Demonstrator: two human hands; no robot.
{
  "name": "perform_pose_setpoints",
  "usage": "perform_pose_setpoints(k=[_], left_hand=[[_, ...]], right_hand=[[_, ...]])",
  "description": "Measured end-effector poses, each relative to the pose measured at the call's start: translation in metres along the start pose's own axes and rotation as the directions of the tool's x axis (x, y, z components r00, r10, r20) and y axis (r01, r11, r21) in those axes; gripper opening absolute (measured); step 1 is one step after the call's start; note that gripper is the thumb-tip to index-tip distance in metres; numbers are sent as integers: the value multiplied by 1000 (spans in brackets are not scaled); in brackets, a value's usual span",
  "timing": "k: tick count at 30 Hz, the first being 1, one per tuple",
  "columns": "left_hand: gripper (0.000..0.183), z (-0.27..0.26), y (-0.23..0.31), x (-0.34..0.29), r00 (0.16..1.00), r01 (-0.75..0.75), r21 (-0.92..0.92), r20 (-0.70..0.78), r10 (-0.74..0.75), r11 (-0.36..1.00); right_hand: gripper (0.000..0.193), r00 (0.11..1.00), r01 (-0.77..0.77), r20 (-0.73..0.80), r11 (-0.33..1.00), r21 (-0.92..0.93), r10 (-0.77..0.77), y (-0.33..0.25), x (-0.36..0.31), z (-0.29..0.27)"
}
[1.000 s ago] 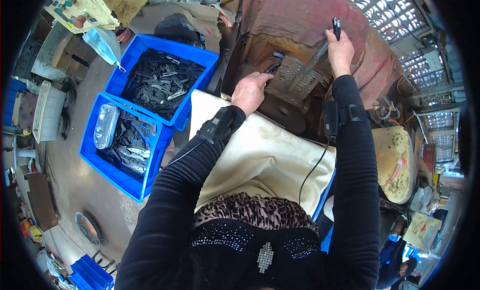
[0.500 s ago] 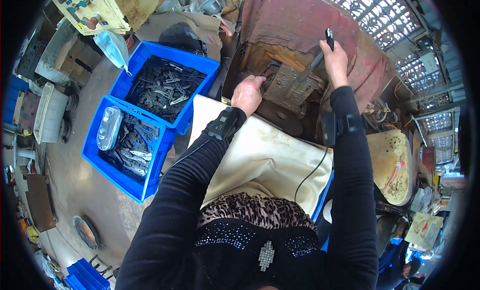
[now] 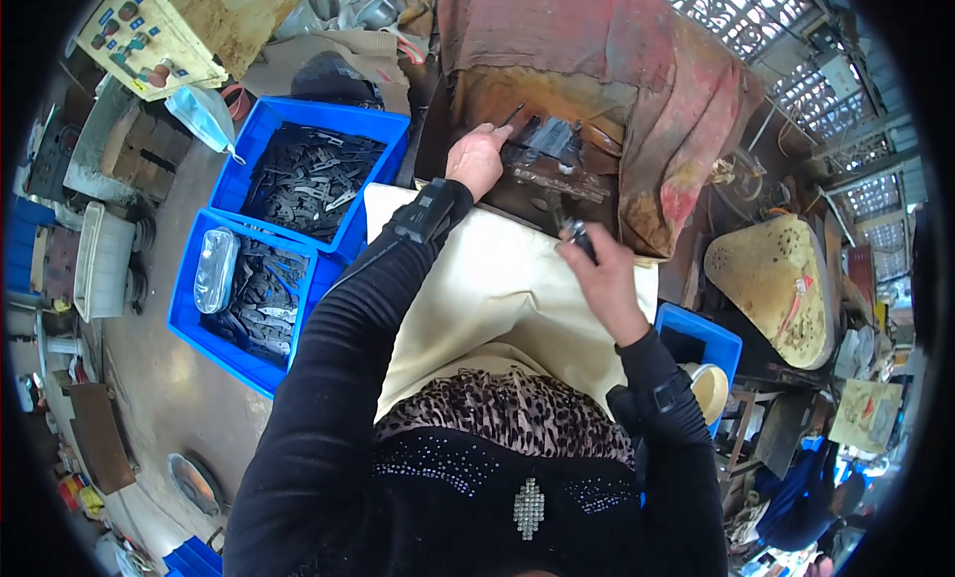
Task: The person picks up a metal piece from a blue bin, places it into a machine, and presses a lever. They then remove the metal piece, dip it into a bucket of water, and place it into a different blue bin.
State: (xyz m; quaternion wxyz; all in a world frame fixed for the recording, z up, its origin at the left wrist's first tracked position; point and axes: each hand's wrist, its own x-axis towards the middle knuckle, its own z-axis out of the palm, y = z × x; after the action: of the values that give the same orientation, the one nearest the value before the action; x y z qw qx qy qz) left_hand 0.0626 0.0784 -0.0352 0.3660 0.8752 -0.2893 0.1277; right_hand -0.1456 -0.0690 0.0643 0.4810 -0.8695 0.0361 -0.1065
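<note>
My left hand [image 3: 476, 159] is closed at the left side of a rusty machine opening. A thin dark rod-like piece [image 3: 515, 111] sticks up from its fingertips; its lower part is hidden. My right hand [image 3: 609, 290] is wrapped around the black grip of a lever [image 3: 577, 239], low over the front edge of the machine. Between the hands lies a rusty, wet-looking machine bed [image 3: 557, 179], with a grey metal block [image 3: 553, 137] behind it. A cream apron or sheet [image 3: 487, 279] spreads over my lap up to the machine.
To the left stand two blue bins [image 3: 229, 174] of flat dark metal pieces; a clear plastic case [image 3: 216, 269] lies in the nearer one. A red-brown cloth [image 3: 557, 30] drapes the machine. A control box [image 3: 149, 40] is at far left, a stained stool seat [image 3: 771, 288] at right.
My right hand has swung the lever down and toward me from its raised position. The grey block now shows behind the bed. My left hand stays near the same place.
</note>
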Motion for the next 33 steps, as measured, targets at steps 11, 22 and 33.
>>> perform_pose_setpoints(k=[11, 22, 33], left_hand=[[12, 41, -49, 8, 913, -264, 327, 387, 127, 907], [18, 50, -66, 2, 792, -394, 398, 604, 87, 828], [18, -31, 85, -28, 996, -82, -66, 14, 83, 994]], right_hand=[[23, 971, 189, 168, 976, -104, -170, 22, -38, 14], [28, 897, -361, 377, 874, 327, 229, 25, -1, -18], [26, 868, -286, 144, 242, 927, 476, 59, 64, -10]])
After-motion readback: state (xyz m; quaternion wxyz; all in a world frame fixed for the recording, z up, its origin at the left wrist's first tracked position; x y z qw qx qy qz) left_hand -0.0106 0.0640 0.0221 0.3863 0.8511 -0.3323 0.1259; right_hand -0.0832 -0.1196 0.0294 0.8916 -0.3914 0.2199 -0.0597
